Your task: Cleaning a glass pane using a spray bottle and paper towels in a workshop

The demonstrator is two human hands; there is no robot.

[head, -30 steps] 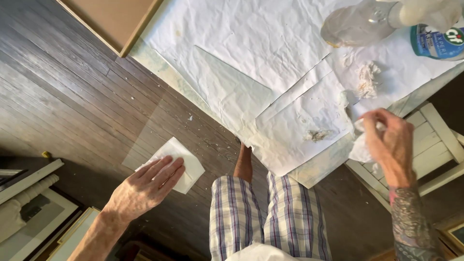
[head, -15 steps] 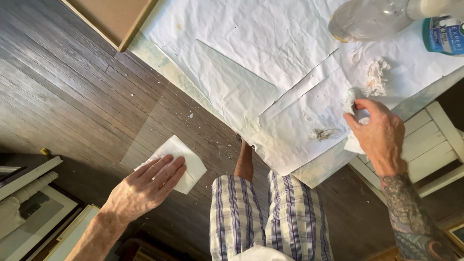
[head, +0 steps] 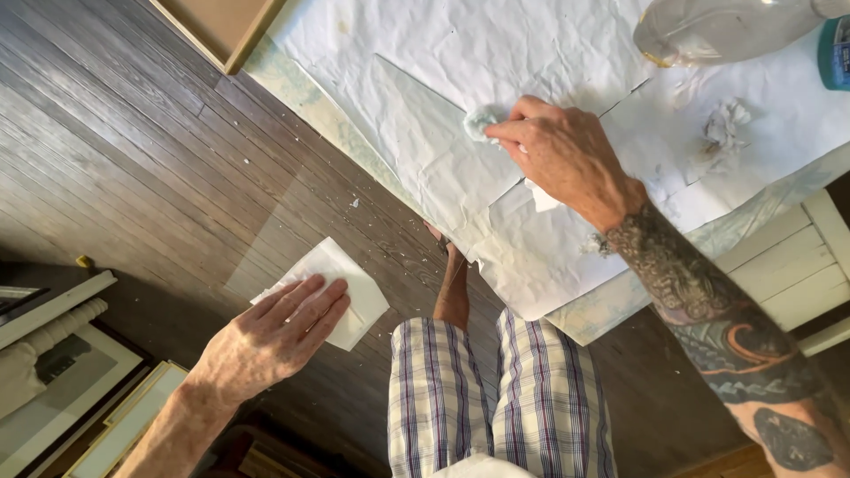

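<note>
Seen from above, at far left framed pictures (head: 53,381) lean against each other on the dark wooden plank floor (head: 115,159). The left hand (head: 274,336) lies flat, fingers spread and open, pressing a folded white paper towel (head: 354,288) onto what appears to be a clear pane of glass (head: 266,257); its faint edges are hard to trace against the boards. Between the hands stand legs in checked shorts (head: 482,389), one bare foot (head: 452,283) visible. The right hand (head: 558,150), forearm tattooed, pinches a small pale wad of cloth or paper (head: 481,119) between fingertips and presses it on a second, triangular piece of clear glass (head: 434,150) lying on crumpled white paper sheets (head: 496,44) that cover the table (head: 620,310). Farther right lie a used crumpled wad (head: 726,119), a clear plastic spray bottle (head: 717,31) on its side and a blue container (head: 834,53) cut by the frame.

The risk is plain: the triangle's sharp point and bare edges could cut fingers if the wad slips, and the floor pane could crack under a leaning palm or the bare foot.

Count: two hands, two glass pieces, one towel, two wads, one bottle, one blue container.
</note>
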